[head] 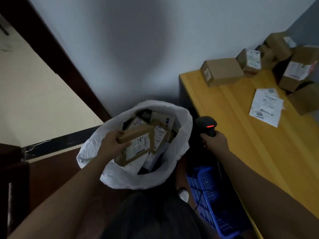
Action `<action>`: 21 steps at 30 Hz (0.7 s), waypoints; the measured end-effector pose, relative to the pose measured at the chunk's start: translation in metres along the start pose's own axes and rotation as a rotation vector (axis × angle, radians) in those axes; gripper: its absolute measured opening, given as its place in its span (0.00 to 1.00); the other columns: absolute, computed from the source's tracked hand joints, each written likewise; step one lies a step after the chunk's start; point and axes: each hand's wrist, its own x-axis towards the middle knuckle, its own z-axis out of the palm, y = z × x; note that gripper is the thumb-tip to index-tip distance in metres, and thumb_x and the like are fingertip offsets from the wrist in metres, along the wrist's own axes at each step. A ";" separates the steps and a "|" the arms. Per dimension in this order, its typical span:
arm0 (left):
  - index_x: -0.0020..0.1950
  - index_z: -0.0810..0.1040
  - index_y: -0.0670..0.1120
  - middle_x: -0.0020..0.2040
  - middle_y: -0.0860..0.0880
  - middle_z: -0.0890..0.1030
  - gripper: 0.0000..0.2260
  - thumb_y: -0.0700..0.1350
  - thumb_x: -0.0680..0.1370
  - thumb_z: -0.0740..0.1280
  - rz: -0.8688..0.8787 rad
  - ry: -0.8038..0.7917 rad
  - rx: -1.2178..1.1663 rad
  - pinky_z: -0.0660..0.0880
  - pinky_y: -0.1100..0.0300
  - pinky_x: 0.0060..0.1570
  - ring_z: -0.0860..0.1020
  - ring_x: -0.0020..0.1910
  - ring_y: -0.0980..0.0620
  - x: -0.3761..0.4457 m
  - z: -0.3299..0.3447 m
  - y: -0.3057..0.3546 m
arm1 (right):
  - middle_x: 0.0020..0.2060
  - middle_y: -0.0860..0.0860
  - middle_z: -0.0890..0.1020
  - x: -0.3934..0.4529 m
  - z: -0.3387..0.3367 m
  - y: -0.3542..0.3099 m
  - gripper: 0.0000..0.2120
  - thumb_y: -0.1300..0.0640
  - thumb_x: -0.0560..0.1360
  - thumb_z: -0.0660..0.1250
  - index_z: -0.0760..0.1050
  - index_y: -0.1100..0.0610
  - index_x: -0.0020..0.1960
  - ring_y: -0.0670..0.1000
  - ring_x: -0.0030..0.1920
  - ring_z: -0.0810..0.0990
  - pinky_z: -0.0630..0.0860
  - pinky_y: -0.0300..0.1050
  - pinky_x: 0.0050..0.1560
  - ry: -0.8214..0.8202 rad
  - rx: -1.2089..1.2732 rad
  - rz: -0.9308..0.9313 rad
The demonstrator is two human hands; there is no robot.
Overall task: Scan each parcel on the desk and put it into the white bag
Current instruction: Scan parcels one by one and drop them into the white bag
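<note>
Left hand (pixel 112 144) gripping a brown parcel (pixel 136 145) over the open white bag (pixel 179 152) full of boxes, right hand (pixel 215 142) wrapped around a black scanner (pixel 207 125), more parcels (pixel 222 71) on the yellow desk (pixel 259 144) beside a paper (pixel 266 107).

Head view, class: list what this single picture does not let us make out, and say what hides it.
- Label text on the held parcel: too blurred.
- White bag lower contents: covered by top parcels.
- Desk parcel count: cut off by the right edge.
- Right hand trigger finger: behind the scanner.
</note>
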 end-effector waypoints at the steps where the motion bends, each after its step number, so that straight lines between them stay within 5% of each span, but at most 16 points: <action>1: 0.62 0.74 0.46 0.56 0.46 0.77 0.23 0.50 0.71 0.76 -0.022 -0.051 0.088 0.75 0.54 0.51 0.76 0.53 0.47 0.006 0.006 -0.008 | 0.34 0.57 0.81 0.000 0.000 0.001 0.08 0.57 0.75 0.69 0.75 0.59 0.40 0.54 0.33 0.78 0.77 0.52 0.41 0.014 -0.002 0.009; 7: 0.64 0.71 0.45 0.60 0.42 0.73 0.26 0.53 0.71 0.74 -0.061 -0.168 0.240 0.71 0.53 0.53 0.73 0.58 0.40 0.027 0.054 -0.016 | 0.34 0.57 0.80 -0.007 -0.003 0.025 0.07 0.59 0.76 0.69 0.75 0.60 0.41 0.53 0.31 0.77 0.74 0.48 0.36 0.077 0.019 0.088; 12: 0.65 0.68 0.44 0.62 0.42 0.73 0.32 0.60 0.70 0.73 -0.140 -0.149 -0.130 0.77 0.49 0.54 0.77 0.56 0.43 0.057 0.081 0.015 | 0.34 0.57 0.80 -0.010 -0.010 0.041 0.08 0.59 0.76 0.68 0.75 0.59 0.39 0.52 0.30 0.76 0.73 0.46 0.34 0.108 0.073 0.166; 15: 0.79 0.49 0.47 0.76 0.44 0.61 0.55 0.73 0.63 0.69 -0.295 -0.299 -0.204 0.67 0.44 0.68 0.64 0.72 0.43 0.081 0.093 0.042 | 0.34 0.56 0.80 -0.009 -0.016 0.042 0.07 0.59 0.76 0.69 0.75 0.59 0.39 0.52 0.30 0.76 0.72 0.45 0.34 0.124 0.099 0.183; 17: 0.79 0.40 0.48 0.78 0.49 0.54 0.60 0.74 0.62 0.70 -0.264 -0.439 -0.126 0.58 0.43 0.74 0.54 0.77 0.45 0.095 0.104 0.044 | 0.34 0.56 0.81 -0.008 -0.018 0.042 0.08 0.58 0.76 0.69 0.75 0.58 0.39 0.52 0.30 0.76 0.73 0.47 0.35 0.127 0.102 0.187; 19: 0.79 0.47 0.56 0.77 0.55 0.58 0.56 0.74 0.61 0.71 -0.159 -0.525 -0.074 0.63 0.45 0.72 0.60 0.75 0.49 0.112 0.116 0.033 | 0.34 0.56 0.80 -0.006 -0.021 0.040 0.08 0.58 0.76 0.69 0.75 0.59 0.40 0.52 0.30 0.76 0.73 0.47 0.36 0.130 0.101 0.191; 21: 0.76 0.60 0.56 0.72 0.57 0.67 0.42 0.70 0.67 0.70 -0.087 -0.562 -0.041 0.72 0.52 0.63 0.70 0.68 0.52 0.111 0.113 0.042 | 0.33 0.56 0.80 -0.003 -0.023 0.036 0.07 0.58 0.76 0.69 0.76 0.60 0.41 0.51 0.29 0.76 0.73 0.46 0.34 0.141 0.113 0.194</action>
